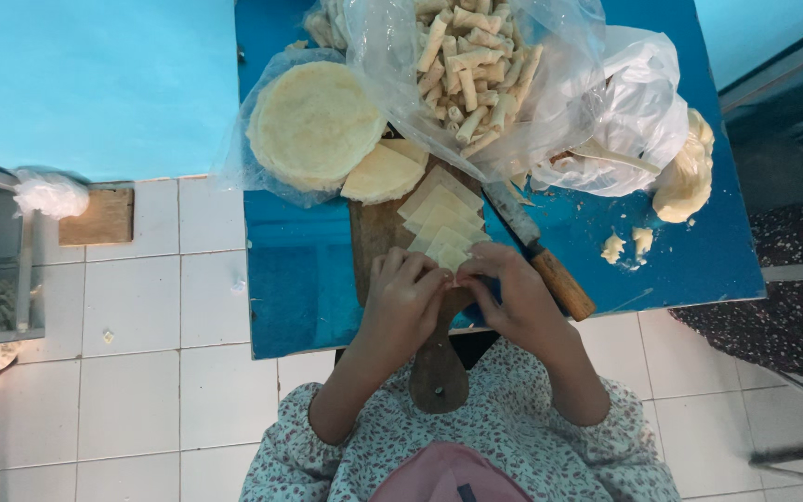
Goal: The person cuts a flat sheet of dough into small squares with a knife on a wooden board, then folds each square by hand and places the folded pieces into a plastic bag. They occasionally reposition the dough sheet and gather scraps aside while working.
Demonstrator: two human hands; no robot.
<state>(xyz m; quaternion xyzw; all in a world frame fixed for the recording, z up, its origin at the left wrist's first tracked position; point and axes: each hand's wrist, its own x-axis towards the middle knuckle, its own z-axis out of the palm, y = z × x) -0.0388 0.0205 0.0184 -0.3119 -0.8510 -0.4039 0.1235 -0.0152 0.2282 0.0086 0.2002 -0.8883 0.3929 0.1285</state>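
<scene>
From my remote seat, left hand and right hand pinch one pale wrapper square together over the wooden board; I judge tight, even rolling matters here.

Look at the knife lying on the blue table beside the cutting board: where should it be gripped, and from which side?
Grip the knife by its brown wooden handle, the end nearer the person, probably coming from its right, where the blue table is bare. The blade points away, toward the plastic bags, and its left side lies against the cutting board.
</scene>
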